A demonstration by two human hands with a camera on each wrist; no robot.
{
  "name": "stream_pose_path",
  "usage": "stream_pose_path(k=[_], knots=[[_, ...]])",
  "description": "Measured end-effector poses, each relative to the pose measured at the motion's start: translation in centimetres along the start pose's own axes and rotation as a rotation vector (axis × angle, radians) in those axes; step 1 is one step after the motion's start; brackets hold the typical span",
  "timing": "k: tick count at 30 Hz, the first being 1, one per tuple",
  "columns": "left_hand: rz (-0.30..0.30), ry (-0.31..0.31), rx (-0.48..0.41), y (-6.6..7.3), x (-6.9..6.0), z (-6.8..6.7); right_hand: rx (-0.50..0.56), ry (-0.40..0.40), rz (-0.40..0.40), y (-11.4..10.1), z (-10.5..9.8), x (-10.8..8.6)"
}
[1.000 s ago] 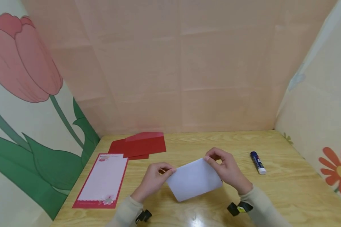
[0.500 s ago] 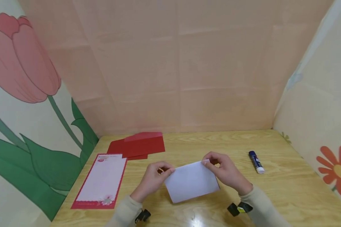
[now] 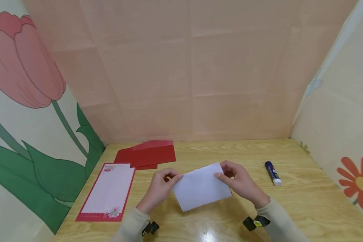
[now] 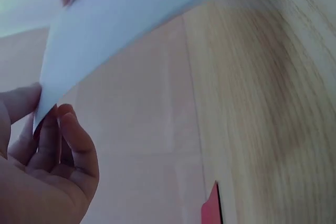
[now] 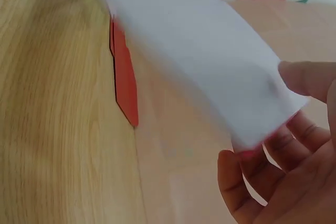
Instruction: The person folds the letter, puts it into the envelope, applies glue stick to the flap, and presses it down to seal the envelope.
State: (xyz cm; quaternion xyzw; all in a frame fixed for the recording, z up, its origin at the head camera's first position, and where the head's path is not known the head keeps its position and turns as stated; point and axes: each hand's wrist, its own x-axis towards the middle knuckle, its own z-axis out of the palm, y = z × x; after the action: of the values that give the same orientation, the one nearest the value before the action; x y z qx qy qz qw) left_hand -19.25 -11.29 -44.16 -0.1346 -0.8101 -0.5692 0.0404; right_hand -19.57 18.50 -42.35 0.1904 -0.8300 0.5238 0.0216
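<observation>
Both hands hold a white sheet of paper (image 3: pixel 202 188), raised above the table and tilted. It looks folded, and a thin red edge shows along it in the right wrist view. My left hand (image 3: pixel 160 188) pinches its left corner between thumb and fingers. At the opposite end my right hand (image 3: pixel 243 183) pinches the upper right part, thumb on the white face and fingers behind. The side facing away from the head camera is mostly hidden.
On the table's left lies a red-bordered letter sheet (image 3: pixel 107 191) with a flower print. Red envelopes (image 3: pixel 151 155) overlap behind it. A dark blue glue stick (image 3: pixel 273 173) with a white end lies at the right. Papered walls (image 3: pixel 187 67) enclose the wooden table (image 3: pixel 305 201).
The white paper has shifted slightly left. It dipped a little, then rose again, and the right thumb now lies farther in on its face. Both hands keep their grip.
</observation>
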Motion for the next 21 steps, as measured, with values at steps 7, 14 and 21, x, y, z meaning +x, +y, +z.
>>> stream_pose_path(k=[7, 14, 21], knots=[[-0.069, 0.112, -0.145, -0.8, 0.2, 0.1, 0.011, 0.035, 0.041, 0.5, 0.1, 0.1], [-0.076, 0.088, -0.085, -0.8, 0.1, 0.3, -0.007, 0.239, -0.100, -0.2, 0.5, -0.1], [-0.235, -0.182, -0.294, 0.2, -0.2, 0.5, 0.016, 0.118, -0.338, -1.0, 1.3, -0.7]])
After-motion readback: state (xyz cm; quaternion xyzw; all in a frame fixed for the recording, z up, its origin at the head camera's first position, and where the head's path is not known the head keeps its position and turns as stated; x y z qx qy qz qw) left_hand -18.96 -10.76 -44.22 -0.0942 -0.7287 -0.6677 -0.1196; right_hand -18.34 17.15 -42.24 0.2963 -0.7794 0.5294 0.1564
